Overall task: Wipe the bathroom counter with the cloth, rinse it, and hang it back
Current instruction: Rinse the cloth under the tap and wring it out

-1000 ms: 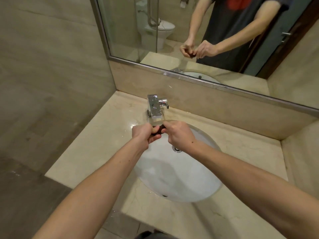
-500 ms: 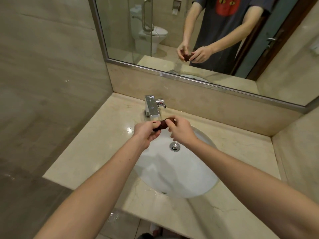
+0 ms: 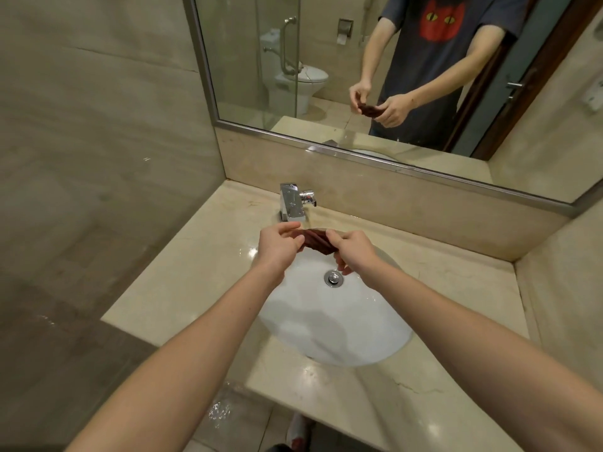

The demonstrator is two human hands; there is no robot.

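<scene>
A small dark brown cloth, bunched into a short roll, is stretched between my two hands above the far rim of the white sink. My left hand pinches its left end and my right hand grips its right end. Both hands hover just in front of the chrome faucet. The beige marble counter around the sink glistens with wet patches. No water is seen running from the spout.
A wall mirror above the backsplash reflects a person holding the cloth, a toilet and a glass partition. The drain plug sits in the basin. Walls close in the counter at left and right. Water drops lie on the floor below.
My hands have drawn apart and loosened, so more of the cloth shows between them than when it was squeezed tight. The view has tilted upward, showing more mirror.
</scene>
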